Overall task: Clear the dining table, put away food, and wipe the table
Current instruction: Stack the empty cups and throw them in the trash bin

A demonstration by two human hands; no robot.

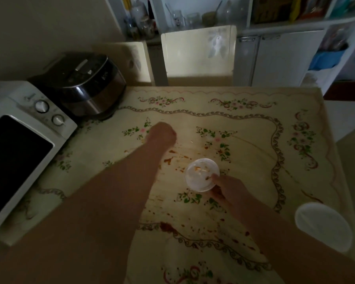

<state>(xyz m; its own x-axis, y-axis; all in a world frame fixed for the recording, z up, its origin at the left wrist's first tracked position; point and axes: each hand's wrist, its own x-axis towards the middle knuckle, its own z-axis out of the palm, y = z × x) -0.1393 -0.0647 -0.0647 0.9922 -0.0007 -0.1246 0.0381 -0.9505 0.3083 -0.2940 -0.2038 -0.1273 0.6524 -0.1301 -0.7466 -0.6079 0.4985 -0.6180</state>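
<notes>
The dining table [254,128] wears a cream floral cloth smeared with orange-brown sauce stains [170,158] around its middle and front. My right hand [228,189] grips the near rim of a small clear plastic cup [201,174] with food scraps inside, held just over the cloth. My left hand [162,134] reaches farther across the table, its fingers curled into a fist against the cloth; whether it holds anything is hidden. A white round lid or bowl [324,226] lies at the table's right front edge.
A white microwave [23,152] and a dark rice cooker [86,85] fill the table's left side. Two cream chairs [197,54] stand at the far edge. White shelves with jars and cabinets [275,58] lie beyond.
</notes>
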